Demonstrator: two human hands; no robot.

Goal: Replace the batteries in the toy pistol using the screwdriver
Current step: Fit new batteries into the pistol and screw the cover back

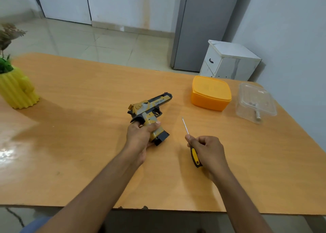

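A person's left hand (139, 137) grips the handle of a yellow, grey and black toy pistol (150, 112) above the middle of an orange wooden desk (79, 127), the barrel pointing away and to the right. The fingers are wrapped round the grip, with the dark base of the magazine showing below them. The right hand (208, 151), just to the right of the pistol and not touching it, is closed on a screwdriver (191, 142) with a yellow and black handle; its thin metal shaft angles up and to the left, the tip near the pistol but clear of it. Farther right on the desk stands a closed orange lidded container (210, 93), and beside it a clear plastic container (255, 103) holding small metal parts too small to identify. A yellow ribbed plant pot (16, 89) sits at the desk's left edge. Beyond the desk, a small white cabinet (229, 61) stands on the tiled floor.
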